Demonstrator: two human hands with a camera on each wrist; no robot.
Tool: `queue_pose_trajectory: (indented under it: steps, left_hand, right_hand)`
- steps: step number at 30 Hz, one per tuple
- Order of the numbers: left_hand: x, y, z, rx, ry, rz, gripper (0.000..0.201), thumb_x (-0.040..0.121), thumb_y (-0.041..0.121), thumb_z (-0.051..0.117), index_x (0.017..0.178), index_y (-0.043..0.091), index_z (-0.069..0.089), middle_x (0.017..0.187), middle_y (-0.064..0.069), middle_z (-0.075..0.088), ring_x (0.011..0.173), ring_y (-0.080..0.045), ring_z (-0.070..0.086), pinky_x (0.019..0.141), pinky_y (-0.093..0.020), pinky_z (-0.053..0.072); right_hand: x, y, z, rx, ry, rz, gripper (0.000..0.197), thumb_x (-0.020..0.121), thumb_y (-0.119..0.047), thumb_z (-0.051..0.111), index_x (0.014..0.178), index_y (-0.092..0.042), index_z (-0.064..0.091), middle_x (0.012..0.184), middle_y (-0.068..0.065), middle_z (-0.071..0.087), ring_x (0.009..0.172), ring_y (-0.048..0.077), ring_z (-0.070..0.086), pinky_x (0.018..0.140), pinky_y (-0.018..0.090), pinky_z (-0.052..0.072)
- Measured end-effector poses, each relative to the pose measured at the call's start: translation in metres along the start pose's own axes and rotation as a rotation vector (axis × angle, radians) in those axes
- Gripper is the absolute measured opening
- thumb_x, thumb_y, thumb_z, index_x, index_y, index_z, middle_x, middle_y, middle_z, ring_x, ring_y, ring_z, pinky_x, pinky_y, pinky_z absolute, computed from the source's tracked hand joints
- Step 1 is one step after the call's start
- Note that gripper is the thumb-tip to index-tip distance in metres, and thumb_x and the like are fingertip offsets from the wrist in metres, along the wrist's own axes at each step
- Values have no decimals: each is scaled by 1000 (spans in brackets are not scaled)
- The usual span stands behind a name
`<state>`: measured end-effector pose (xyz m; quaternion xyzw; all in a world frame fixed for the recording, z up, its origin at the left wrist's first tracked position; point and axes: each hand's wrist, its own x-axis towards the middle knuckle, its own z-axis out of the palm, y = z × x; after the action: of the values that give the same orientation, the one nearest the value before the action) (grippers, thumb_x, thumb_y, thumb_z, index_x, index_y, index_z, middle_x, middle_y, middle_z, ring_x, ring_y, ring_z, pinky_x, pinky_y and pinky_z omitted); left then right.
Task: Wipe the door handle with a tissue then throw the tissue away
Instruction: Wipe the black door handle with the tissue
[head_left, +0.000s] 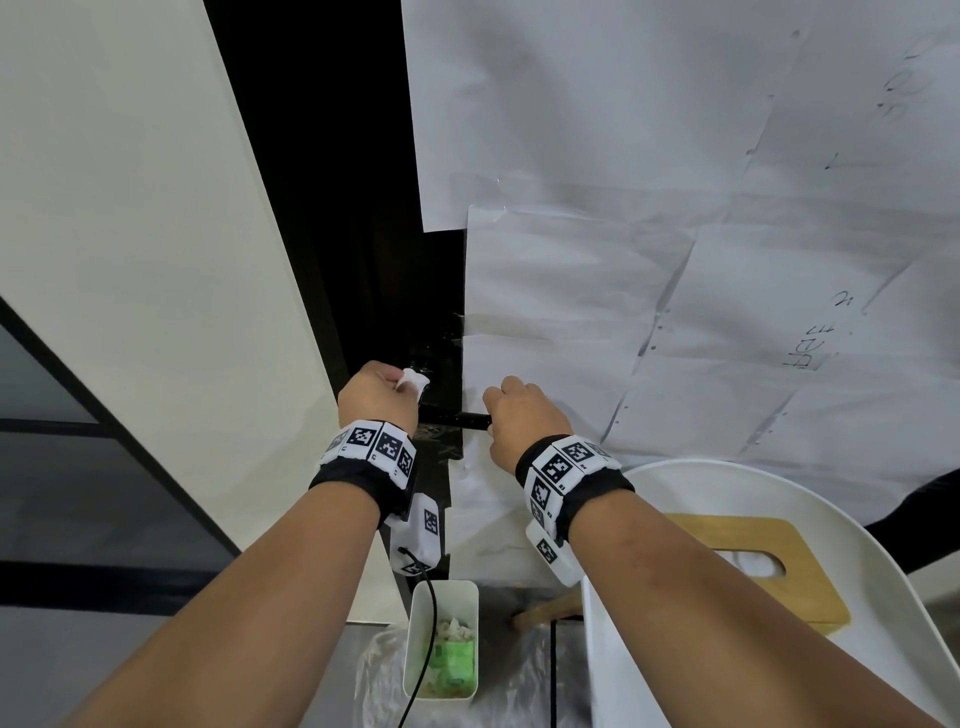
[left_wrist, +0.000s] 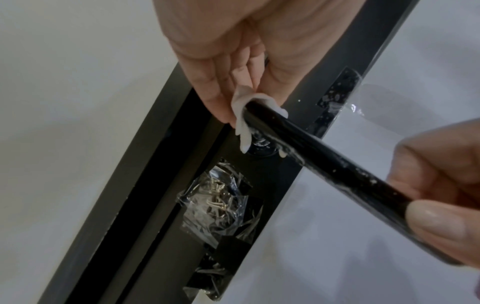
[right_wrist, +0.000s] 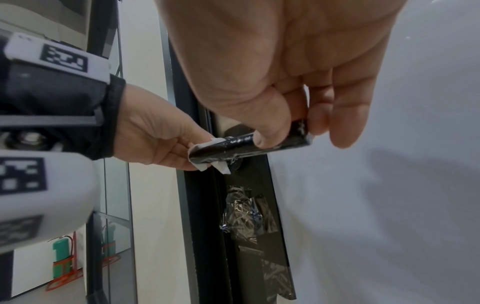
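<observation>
A black lever door handle (head_left: 454, 417) (left_wrist: 319, 156) (right_wrist: 246, 145) sticks out from a dark door strip. My left hand (head_left: 376, 397) (left_wrist: 233, 67) (right_wrist: 158, 139) grips a white tissue (head_left: 413, 382) (left_wrist: 245, 115) (right_wrist: 205, 164) wrapped round the handle's inner end, near the pivot. My right hand (head_left: 519, 415) (left_wrist: 439, 185) (right_wrist: 298, 86) pinches the handle's free end between thumb and fingers. The handle's surface carries pale specks.
The door (head_left: 675, 208) is covered with white paper sheets. Below, on the floor, stands a white bin (head_left: 441, 644) holding green and white waste. A white chair (head_left: 753, 571) with a wooden seat sits at lower right. Crumpled clear tape (left_wrist: 221, 203) is stuck under the handle.
</observation>
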<state>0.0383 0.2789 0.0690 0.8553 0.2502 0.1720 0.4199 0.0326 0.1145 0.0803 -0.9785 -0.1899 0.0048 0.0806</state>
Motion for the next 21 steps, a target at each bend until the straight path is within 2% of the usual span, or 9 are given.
queue_pose_trajectory:
  steps: [3, 6, 10, 14, 16, 19, 21]
  left_hand:
    - [3, 3, 1, 13, -15, 23, 12, 85, 31, 68, 84, 20, 68, 81, -3, 70, 66, -17, 58, 48, -18, 34]
    - [4, 3, 6, 18, -12, 59, 10, 82, 31, 71, 82, 21, 71, 80, -2, 71, 67, -17, 61, 52, -18, 39]
    - [6, 1, 10, 70, 0, 153, 10, 86, 20, 65, 89, 19, 74, 98, -4, 69, 84, -23, 65, 68, -25, 49]
    - [4, 2, 9, 137, 11, 272, 13, 87, 14, 63, 92, 15, 75, 102, -3, 64, 88, -23, 63, 67, -21, 41]
    - [6, 3, 8, 198, -50, 298, 16, 90, 14, 60, 97, 15, 75, 107, -2, 62, 91, -23, 63, 70, -23, 43]
    - [10, 4, 5, 307, -148, 274, 22, 92, 16, 55, 106, 18, 72, 121, -1, 56, 101, -25, 61, 86, -27, 48]
    - [6, 3, 3, 303, -136, 284, 19, 90, 18, 58, 100, 18, 74, 120, -3, 56, 98, -25, 62, 82, -25, 48]
  right_hand:
    - [0, -1, 0, -2, -3, 2, 18, 86, -6, 54, 104, -9, 51, 107, 9, 47, 96, 26, 47, 65, 34, 40]
    - [0, 0, 0, 3, -4, 1, 19, 85, -6, 54, 104, -10, 51, 106, 9, 47, 96, 26, 47, 65, 34, 41]
    - [0, -1, 0, 3, 2, -1, 20, 86, -7, 54, 105, -10, 51, 107, 9, 47, 96, 26, 47, 66, 34, 41]
    - [0, -1, -1, 1, -4, -2, 21, 85, -6, 53, 106, -9, 51, 107, 9, 47, 97, 27, 47, 66, 34, 40]
    - [0, -1, -1, 4, -4, 3, 21, 85, -5, 53, 106, -9, 51, 108, 9, 47, 97, 27, 46, 65, 34, 39]
    - [0, -2, -1, 2, -11, 6, 21, 86, -6, 53, 106, -9, 51, 108, 10, 47, 98, 27, 47, 66, 34, 39]
    - [0, -2, -2, 1, -9, 7, 21, 86, -6, 53, 106, -9, 51, 108, 10, 47, 98, 27, 47, 66, 34, 40]
